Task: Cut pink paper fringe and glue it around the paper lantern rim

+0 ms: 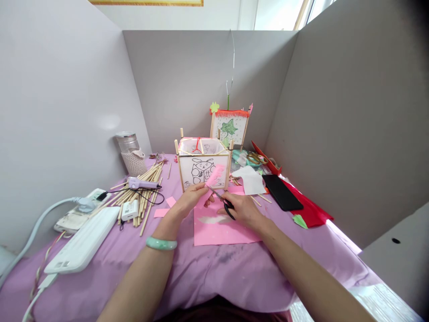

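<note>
The person's right hand [241, 210] holds small black-handled scissors [229, 206], their blades at a fringed strip of pink paper [214, 177] pinched in the left hand [193, 197]. The strip is raised above a flat pink paper sheet [214, 235], before a white, wooden-posted box [197, 171]. Pale wooden sticks [146, 193] lie left, a black rectangular phone [283, 192] right, on purple cloth [208, 275].
</note>
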A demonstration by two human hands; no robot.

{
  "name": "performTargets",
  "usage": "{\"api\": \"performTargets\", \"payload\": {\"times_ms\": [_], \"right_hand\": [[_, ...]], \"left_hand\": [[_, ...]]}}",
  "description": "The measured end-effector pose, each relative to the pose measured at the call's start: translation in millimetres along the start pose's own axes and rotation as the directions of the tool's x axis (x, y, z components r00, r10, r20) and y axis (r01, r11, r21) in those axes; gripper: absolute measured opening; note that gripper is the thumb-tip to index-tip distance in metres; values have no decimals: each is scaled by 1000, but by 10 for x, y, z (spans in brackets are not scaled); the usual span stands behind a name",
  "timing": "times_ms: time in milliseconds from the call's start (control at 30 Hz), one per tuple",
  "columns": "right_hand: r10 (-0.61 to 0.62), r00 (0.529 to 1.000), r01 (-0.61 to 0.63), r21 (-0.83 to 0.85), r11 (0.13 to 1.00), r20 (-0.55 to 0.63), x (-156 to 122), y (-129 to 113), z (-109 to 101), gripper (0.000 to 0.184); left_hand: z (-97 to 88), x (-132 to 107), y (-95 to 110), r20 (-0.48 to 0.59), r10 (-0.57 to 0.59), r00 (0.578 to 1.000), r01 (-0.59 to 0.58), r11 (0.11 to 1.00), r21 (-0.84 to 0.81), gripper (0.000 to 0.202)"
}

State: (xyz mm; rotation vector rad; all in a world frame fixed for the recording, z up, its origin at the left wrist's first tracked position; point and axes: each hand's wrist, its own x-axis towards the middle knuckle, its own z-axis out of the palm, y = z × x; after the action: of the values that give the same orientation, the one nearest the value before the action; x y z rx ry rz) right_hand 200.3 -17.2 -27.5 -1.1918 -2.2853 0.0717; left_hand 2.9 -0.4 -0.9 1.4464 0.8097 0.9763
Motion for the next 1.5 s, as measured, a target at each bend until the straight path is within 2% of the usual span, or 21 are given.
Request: {"api": "performTargets", "payload": {"times_ms": [300,633,1233,1500], "right_hand": [[-2,1000,2,17,1000,-2,-4,-18,34,35],[6,1000,-6,1,1000,-16,15,-16,43,28],[-5,1000,6,25,1000,-16,10,-3,47,26],[4,1000,-4,54,999,0,5,-19,1,35]], "left_hand": [[39,-27,32,82,0,997,-2,999,33,18],[34,-24,37,72,-26,997,23,999,43,19],[42,-37,60,72,-25,997,21,998,54,20],[17,-8,27,29,16,999,-17,1000,22,21]]}}
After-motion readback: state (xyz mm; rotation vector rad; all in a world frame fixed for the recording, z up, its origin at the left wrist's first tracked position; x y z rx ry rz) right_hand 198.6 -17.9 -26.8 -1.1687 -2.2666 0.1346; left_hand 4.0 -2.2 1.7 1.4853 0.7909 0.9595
